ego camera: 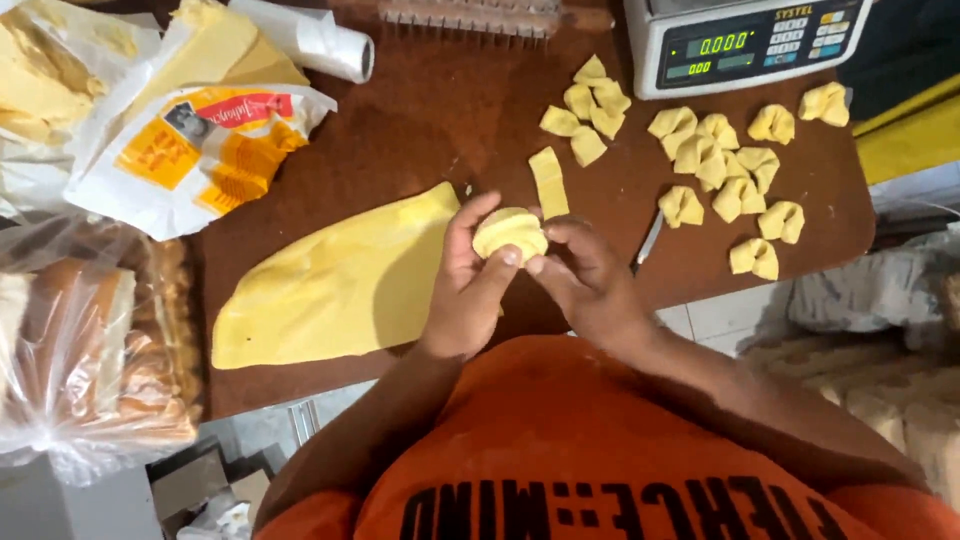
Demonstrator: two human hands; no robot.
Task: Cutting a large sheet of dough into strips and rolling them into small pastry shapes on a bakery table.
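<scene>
I see the left hand [468,285] cupping a small round dough piece [510,233], held up above the brown surface [420,130] near its front edge, just in front of the orange shirt [600,440]. Left fingers [478,215] curl around its near side, thumb pressed on its lower edge; the right hand [590,280] pinches the same piece from the other side with its fingertips [537,263], so both are closed on it. I judge it soft, light and easily dented (best held by the rim, lightly). Its creases run roughly left to right, though it is nearly round with no clear long axis. A big flat dough sheet [340,285] lies just to the left, folded pieces [725,165] sit well apart at the right, below a scale [740,40]
</scene>
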